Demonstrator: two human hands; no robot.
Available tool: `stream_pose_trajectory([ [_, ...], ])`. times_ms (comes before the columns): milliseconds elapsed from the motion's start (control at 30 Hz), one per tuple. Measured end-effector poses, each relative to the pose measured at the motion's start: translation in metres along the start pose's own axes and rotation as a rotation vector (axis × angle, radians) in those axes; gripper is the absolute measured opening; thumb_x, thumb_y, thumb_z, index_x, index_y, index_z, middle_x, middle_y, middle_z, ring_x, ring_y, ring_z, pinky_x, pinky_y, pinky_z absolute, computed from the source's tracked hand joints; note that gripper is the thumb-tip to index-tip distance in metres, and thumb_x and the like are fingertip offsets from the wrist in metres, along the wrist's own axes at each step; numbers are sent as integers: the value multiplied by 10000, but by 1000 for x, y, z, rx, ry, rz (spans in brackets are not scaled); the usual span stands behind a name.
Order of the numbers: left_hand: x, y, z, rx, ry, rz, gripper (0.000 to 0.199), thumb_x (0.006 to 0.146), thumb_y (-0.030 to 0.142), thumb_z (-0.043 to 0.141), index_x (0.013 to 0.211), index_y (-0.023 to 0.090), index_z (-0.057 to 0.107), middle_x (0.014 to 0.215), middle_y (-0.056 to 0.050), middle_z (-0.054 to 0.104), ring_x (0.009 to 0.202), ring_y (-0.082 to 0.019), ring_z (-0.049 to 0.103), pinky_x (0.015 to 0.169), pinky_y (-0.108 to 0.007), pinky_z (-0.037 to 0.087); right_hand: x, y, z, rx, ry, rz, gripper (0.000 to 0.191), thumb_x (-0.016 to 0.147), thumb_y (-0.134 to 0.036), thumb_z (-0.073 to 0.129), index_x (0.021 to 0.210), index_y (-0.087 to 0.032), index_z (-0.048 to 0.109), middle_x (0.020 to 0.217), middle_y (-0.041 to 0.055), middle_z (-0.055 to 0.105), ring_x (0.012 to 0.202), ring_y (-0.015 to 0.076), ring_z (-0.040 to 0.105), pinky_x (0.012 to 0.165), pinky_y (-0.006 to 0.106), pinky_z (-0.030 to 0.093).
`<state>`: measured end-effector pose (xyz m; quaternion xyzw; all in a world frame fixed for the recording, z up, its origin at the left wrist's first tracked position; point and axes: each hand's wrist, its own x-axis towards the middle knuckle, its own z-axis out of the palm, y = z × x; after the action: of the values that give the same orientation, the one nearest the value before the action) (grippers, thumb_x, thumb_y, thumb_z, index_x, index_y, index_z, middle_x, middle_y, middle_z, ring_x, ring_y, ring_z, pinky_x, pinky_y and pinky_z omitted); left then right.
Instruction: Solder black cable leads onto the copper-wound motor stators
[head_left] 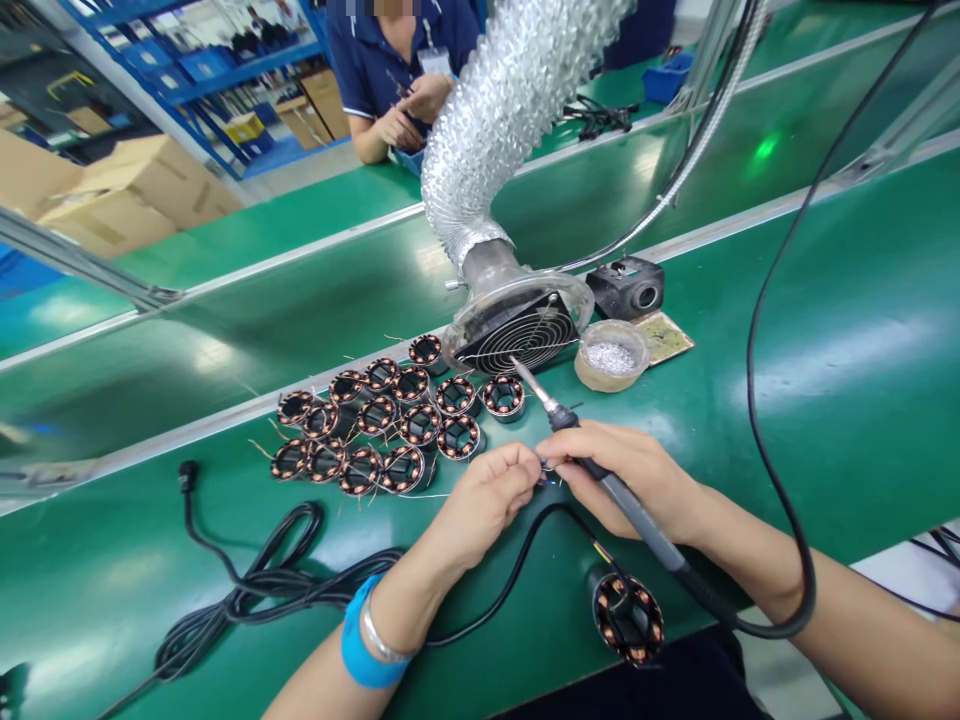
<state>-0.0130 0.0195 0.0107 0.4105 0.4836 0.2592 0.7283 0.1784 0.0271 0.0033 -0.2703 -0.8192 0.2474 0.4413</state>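
My right hand (637, 470) is closed around a soldering iron (630, 505), its metal tip pointing up and left toward the fan grille. Thumb and forefinger of my left hand (487, 500) are pinched together, touching the right fingertips. Thin wire ends (550, 481), some bluish and white, show between the two hands; the fingers partly hide them. Below the right hand, at the table's near edge, a stator with copper windings (628, 618) lies with coloured leads joined to a black cable (517, 565). That cable runs left beneath my left forearm.
Several copper-wound stators (420, 425) stand grouped left of a fume extractor (525, 335) with a silver duct (495, 120). A bowl of silvery bits (611, 360), a sponge (664, 338) and a black holder (626, 288) are right. A coiled cable (255, 590) lies left; a co-worker (405, 90) sits opposite.
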Motion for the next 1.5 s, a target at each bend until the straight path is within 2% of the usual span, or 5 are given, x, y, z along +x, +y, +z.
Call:
stream_pose_trajectory([
  [167, -1, -2, 7, -36, 61, 0, 309, 743, 444, 621, 681, 190, 457, 496, 116, 256, 448, -56, 119, 425, -198, 101, -5, 1, 0, 2, -17, 92, 389, 826, -66, 565, 1195, -187, 535, 900, 4, 659, 771, 110, 648, 728, 217, 541],
  [500, 1, -6, 20, -65, 221, 70, 246, 745, 394, 572, 671, 187, 464, 498, 113, 247, 451, -57, 120, 437, -188, 142, -8, 2, 19, -133, 202, 115, 261, 859, -79, 526, 1086, -200, 572, 828, 4, 659, 680, 123, 631, 670, 244, 562],
  [800, -3, -16, 24, 39, 281, 67, 210, 784, 367, 528, 683, 187, 492, 512, 102, 231, 466, -74, 144, 455, -197, 155, -15, -12, -20, -90, 210, 136, 397, 917, -109, 548, 1291, -234, 585, 896, 15, 700, 728, 138, 649, 665, 262, 548],
  [967, -5, -18, 25, 35, 266, 46, 205, 781, 361, 512, 674, 188, 485, 511, 98, 235, 469, -76, 146, 458, -201, 155, -17, -21, -40, 36, 186, 169, 257, 857, -181, 549, 1071, -217, 686, 756, 23, 661, 578, 159, 544, 504, 305, 423],
  [1500, -5, -18, 24, 45, 234, 50, 199, 777, 351, 512, 667, 187, 485, 515, 94, 256, 472, -75, 155, 461, -201, 171, -13, -26, -38, 126, 124, 190, 188, 805, -178, 533, 927, -191, 676, 626, 4, 570, 513, 148, 500, 475, 285, 363],
])
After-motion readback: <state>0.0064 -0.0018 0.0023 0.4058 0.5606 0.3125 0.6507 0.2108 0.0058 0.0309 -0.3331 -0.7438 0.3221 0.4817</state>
